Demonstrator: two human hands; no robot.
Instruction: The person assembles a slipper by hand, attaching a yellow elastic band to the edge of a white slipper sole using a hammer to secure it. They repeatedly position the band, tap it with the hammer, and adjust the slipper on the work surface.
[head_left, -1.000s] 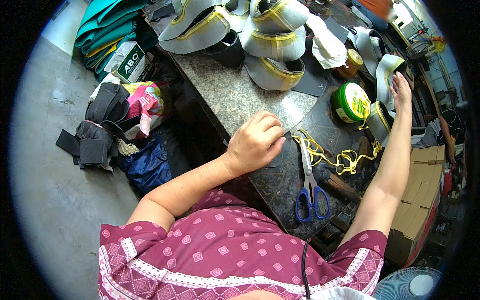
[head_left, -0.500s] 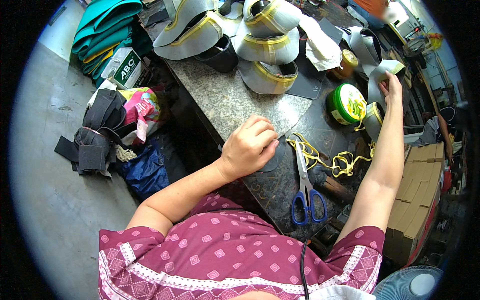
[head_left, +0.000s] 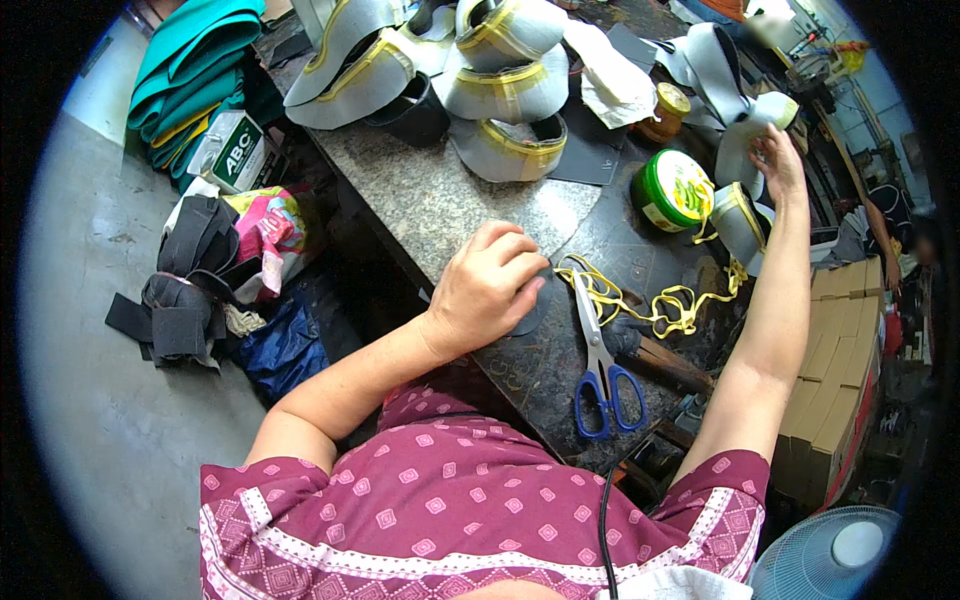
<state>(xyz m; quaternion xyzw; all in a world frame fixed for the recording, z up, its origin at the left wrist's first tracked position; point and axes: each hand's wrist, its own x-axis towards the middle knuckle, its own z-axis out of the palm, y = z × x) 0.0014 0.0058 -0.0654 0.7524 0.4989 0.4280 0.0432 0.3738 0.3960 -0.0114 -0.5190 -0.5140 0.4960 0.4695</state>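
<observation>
My left hand (head_left: 490,290) hovers over or rests at the near edge of the work table, its fingers loosely bent and a little apart, nothing visible in them. A flat dark round piece (head_left: 530,318) shows beside its thumb. At the far right my right hand (head_left: 780,165) reaches out with fingers spread, against a grey curved band (head_left: 738,150); whether it touches is hard to tell. Below that hand sits a grey ring-shaped piece with yellow edging (head_left: 738,222). Between the hands lie blue-handled scissors (head_left: 597,365) and a tangled yellow cord (head_left: 680,305).
Stacked grey curved pieces with yellow edges (head_left: 510,90) stand at the back, beside a black pot (head_left: 415,118). A green tub (head_left: 672,190) holds yellow strips. A hammer-like wooden handle (head_left: 665,360) lies beside the scissors. Cardboard (head_left: 830,350) and a fan (head_left: 835,555) are at right.
My left hand has loosened from a fist-like curl. The right hand's fingers have spread beside the grey band. The table scene has shifted slightly left in view.
</observation>
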